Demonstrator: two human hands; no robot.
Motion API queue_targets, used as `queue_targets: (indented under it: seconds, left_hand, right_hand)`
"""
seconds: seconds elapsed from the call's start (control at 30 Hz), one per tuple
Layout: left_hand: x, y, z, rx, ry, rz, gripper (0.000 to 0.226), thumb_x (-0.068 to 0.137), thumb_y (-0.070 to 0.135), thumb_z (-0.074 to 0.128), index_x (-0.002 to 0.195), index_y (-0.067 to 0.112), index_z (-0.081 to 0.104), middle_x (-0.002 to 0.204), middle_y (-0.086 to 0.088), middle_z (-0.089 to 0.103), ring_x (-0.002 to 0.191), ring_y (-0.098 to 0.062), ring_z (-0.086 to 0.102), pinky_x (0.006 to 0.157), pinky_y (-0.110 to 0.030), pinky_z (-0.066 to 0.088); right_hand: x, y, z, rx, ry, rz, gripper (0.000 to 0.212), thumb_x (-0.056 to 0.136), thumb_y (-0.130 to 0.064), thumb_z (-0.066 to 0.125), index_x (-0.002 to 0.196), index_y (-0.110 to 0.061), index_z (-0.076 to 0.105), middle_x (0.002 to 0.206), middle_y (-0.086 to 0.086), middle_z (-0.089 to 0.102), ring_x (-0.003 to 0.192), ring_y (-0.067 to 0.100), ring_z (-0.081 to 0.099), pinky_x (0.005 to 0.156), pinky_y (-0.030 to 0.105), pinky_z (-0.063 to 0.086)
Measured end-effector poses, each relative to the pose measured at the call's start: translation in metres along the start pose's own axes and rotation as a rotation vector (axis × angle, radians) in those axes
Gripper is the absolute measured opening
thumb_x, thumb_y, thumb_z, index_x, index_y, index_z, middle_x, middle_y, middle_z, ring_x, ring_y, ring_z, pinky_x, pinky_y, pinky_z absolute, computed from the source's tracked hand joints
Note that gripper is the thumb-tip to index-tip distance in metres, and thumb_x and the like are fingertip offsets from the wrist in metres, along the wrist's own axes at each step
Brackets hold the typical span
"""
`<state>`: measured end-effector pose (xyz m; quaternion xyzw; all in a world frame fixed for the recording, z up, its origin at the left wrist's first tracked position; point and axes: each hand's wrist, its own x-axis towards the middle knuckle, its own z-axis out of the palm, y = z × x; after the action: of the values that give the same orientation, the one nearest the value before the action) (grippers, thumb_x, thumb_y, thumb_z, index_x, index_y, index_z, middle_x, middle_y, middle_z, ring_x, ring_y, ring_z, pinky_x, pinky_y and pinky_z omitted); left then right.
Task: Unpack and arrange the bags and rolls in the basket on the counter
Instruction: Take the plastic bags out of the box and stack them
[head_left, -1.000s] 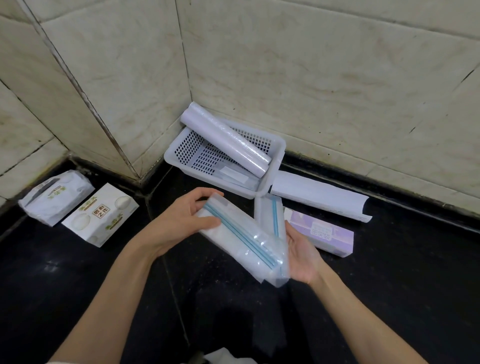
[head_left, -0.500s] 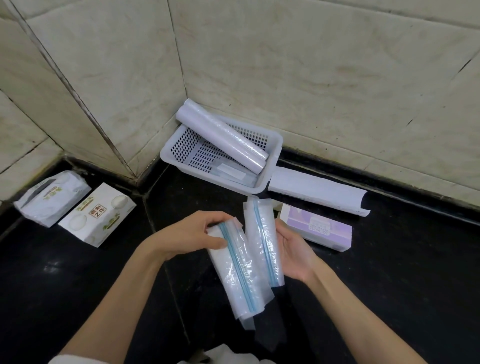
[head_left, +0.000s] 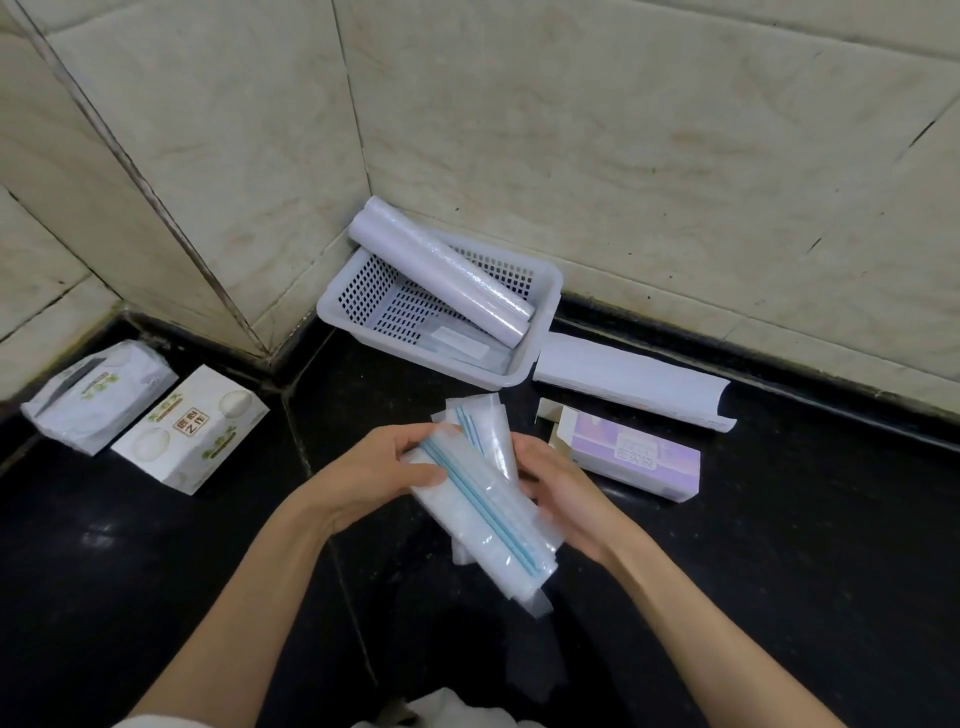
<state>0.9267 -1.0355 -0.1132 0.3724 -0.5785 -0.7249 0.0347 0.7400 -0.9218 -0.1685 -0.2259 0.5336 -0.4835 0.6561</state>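
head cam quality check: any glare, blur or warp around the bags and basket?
Head view: wide-angle warp bends the wall tile seams; the glossy black counter mirrors the arms and light; sheen on the roll in the basket; the zip bags in the left hand and right hand look slightly soft.

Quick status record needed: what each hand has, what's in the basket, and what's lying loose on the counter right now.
left hand: grips a stack of zip bags by its upper end
right hand: holds the same bags from the right, fingers curled round them
basket: white, in the wall corner; holds a plastic-wrap roll leaning over the rim and a flat packet
counter right: open purple box, curved white sleeve
counter left: two white packs
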Motion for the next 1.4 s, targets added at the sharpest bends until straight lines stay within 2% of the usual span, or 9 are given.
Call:
queue_targets:
  seconds: [0.2,0.4,0.5,0.6,0.73,0.9,1.07,1.27,1.4]
  left_hand:
    - [-0.004,0.003,0.001,-0.077,0.009,0.041,0.042,0.081,-0.003,0.062,0.112,0.025,0.062,0.111,-0.003,0.069,0.102,-0.015,0.066,0.079,-0.022,0.056]
    - [-0.013,0.012,-0.008,0.031,0.055,0.119,0.045,0.080,-0.004,0.063,0.110,0.030,0.062,0.108,0.014,0.069,0.100,0.002,0.063,0.075,-0.010,0.050]
    - [-0.012,0.015,-0.008,0.037,0.065,0.129,0.046,0.081,-0.005,0.062,0.110,0.030,0.062,0.112,0.010,0.067,0.099,0.001,0.064,0.073,-0.009,0.049]
    - [-0.010,0.014,-0.007,0.038,0.036,0.102,0.047,0.081,-0.002,0.063,0.119,0.024,0.060,0.117,0.007,0.065,0.104,-0.003,0.063,0.077,-0.012,0.051]
    - [-0.009,0.003,-0.006,-0.012,0.016,0.025,0.046,0.081,-0.002,0.062,0.120,0.023,0.059,0.124,0.004,0.060,0.110,-0.012,0.061,0.083,-0.021,0.053]
    - [-0.012,-0.001,-0.016,0.138,0.072,0.047,0.047,0.081,0.002,0.065,0.117,0.032,0.060,0.119,0.006,0.063,0.105,-0.005,0.061,0.076,-0.013,0.051]
    - [-0.002,0.011,-0.018,0.317,0.161,0.036,0.033,0.079,0.008,0.069,0.105,0.025,0.059,0.104,-0.003,0.066,0.094,-0.013,0.064,0.076,-0.022,0.049]
    - [0.011,0.023,-0.020,0.291,0.236,0.015,0.018,0.077,0.008,0.071,0.093,0.013,0.067,0.095,-0.008,0.069,0.086,-0.015,0.065,0.069,-0.020,0.052]
    - [0.015,0.017,-0.019,0.093,0.252,-0.059,0.017,0.077,0.005,0.070,0.094,0.004,0.069,0.096,-0.012,0.071,0.087,-0.016,0.068,0.070,-0.021,0.055]
  right_hand:
    - [0.000,0.007,-0.003,0.126,0.035,-0.012,0.031,0.092,-0.012,0.052,0.122,-0.010,0.057,0.115,0.014,0.065,0.092,0.023,0.066,0.076,0.033,0.055]
    - [0.001,0.008,-0.015,0.517,-0.063,0.085,0.035,0.091,-0.019,0.048,0.123,-0.008,0.057,0.119,0.012,0.063,0.100,0.024,0.065,0.091,0.038,0.050]
    - [0.000,0.014,-0.018,0.654,-0.094,0.139,0.033,0.093,-0.022,0.046,0.120,-0.014,0.062,0.121,0.009,0.065,0.109,0.023,0.062,0.104,0.040,0.041]
    - [0.002,0.017,-0.013,0.715,-0.118,0.181,0.042,0.095,-0.024,0.046,0.135,-0.010,0.046,0.138,0.013,0.050,0.126,0.026,0.048,0.112,0.042,0.031]
    - [0.003,0.021,-0.009,0.788,-0.185,0.200,0.045,0.093,-0.025,0.048,0.132,-0.002,0.048,0.133,0.021,0.054,0.123,0.032,0.052,0.108,0.045,0.038]
    - [0.001,0.025,-0.018,0.729,-0.170,0.217,0.039,0.095,-0.029,0.046,0.127,-0.008,0.055,0.124,0.014,0.063,0.118,0.028,0.057,0.103,0.043,0.043]
    - [0.002,0.020,-0.024,0.567,-0.193,0.245,0.041,0.090,-0.032,0.053,0.124,-0.009,0.059,0.116,0.009,0.068,0.109,0.023,0.063,0.096,0.040,0.048]
    - [0.003,0.018,-0.029,0.476,-0.255,0.256,0.042,0.094,-0.035,0.048,0.129,-0.013,0.053,0.122,0.006,0.064,0.114,0.021,0.059,0.101,0.039,0.045]
    - [0.004,0.019,-0.026,0.449,-0.282,0.261,0.044,0.094,-0.039,0.043,0.130,-0.014,0.052,0.122,0.006,0.063,0.114,0.022,0.059,0.101,0.040,0.042]
